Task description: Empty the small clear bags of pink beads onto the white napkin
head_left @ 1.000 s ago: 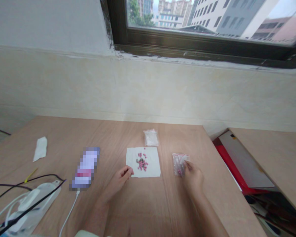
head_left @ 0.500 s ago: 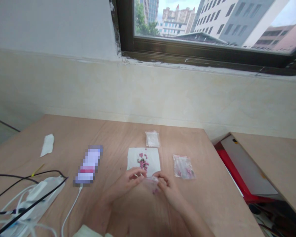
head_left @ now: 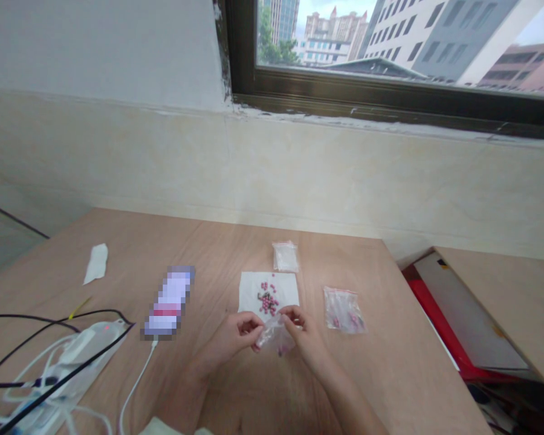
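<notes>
Between my hands is a small clear zip bag (head_left: 274, 336) with something pink and dark in its lower part. My left hand (head_left: 236, 335) pinches its left edge, fingers curled. On the other side my right hand (head_left: 301, 332) grips the top right of the bag between thumb and fingers. Just beyond them lies a white paper sheet (head_left: 247, 293), its near edge partly hidden by my hands. A cluster of small pink beads (head_left: 268, 302), with some dark pieces among them, rests on the sheet.
Right of the sheet lie clear bags (head_left: 343, 310) with pink bits inside. Behind it sits a stack of clear bags (head_left: 286, 257). A phone (head_left: 170, 301) on a white cable, a power strip (head_left: 86, 356) with cords, and a white paper scrap (head_left: 96, 264) are at left.
My right hand has come from the bags at right to the middle with one bag. My left hand has moved in and taken hold of it too. The view has shifted slightly.
</notes>
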A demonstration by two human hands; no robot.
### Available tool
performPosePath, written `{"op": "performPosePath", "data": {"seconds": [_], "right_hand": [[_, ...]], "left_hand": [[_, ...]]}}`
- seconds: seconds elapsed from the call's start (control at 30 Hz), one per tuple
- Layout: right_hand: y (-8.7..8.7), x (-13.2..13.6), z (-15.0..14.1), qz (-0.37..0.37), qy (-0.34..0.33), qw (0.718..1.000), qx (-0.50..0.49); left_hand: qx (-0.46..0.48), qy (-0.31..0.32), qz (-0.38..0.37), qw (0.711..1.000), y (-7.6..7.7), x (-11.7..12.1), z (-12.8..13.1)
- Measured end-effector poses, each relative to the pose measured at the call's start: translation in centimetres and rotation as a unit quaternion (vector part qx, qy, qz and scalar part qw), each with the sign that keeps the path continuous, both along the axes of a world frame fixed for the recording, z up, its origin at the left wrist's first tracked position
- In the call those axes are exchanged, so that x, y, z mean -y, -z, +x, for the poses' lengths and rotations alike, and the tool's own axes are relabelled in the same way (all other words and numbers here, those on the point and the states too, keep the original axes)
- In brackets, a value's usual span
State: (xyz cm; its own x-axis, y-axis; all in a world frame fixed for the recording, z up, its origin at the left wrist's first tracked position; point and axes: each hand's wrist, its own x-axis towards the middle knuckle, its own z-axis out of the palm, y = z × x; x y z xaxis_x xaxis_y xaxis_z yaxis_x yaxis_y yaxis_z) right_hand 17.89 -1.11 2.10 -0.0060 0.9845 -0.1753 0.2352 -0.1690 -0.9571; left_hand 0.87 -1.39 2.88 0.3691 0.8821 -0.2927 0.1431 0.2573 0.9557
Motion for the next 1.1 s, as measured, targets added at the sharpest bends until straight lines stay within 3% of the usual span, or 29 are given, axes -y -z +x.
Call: {"op": "performPosePath", "data": {"seconds": [0.07, 0.13, 0.3, 0.4, 0.67, 0.8, 0.93, 1.1], "right_hand": [[-0.1, 0.2, 0.1, 0.048, 0.088, 0.994, 0.039], [-0.5, 0.7, 0.0, 0.074, 0.124, 0.988, 0.051], [-1.8, 1.7, -1.2, -0.002, -0.052, 0.998, -0.023], [-1.8, 1.6, -1.9, -0.038, -0.102, 0.993, -0.039], [-1.2, 1.1, -2.0, -0.086, -0.133, 0.985, -0.062], [-1.4, 1.3, -1.9, -0.063, -0.115, 0.991, -0.02], [-1.2, 1.2, -1.6, -0.063, -0.077, 0.994, 0.04], [-0.7, 1.6, -2.4, -0.045, -0.079, 0.995, 0.042]], "left_hand": [[0.005, -0.026, -0.017, 1.0, 0.1, 0.0, -0.1], [0.016, -0.047, -0.026, 0.998, 0.2, 0.0, -0.1], [0.036, -0.057, -0.02, 0.997, 0.3, 0.1, 0.3], [0.039, -0.041, -0.03, 0.998, 0.0, 0.3, 0.8], [0.063, -0.005, -0.053, 0.997, -0.2, 0.7, 1.5], [0.044, -0.052, -0.069, 0.995, 0.5, 0.4, 0.9], [-0.011, -0.112, -0.01, 0.994, 0.5, 0.0, -0.4], [-0.066, -0.036, 0.077, 0.994, -0.9, 0.5, 0.6]]}}
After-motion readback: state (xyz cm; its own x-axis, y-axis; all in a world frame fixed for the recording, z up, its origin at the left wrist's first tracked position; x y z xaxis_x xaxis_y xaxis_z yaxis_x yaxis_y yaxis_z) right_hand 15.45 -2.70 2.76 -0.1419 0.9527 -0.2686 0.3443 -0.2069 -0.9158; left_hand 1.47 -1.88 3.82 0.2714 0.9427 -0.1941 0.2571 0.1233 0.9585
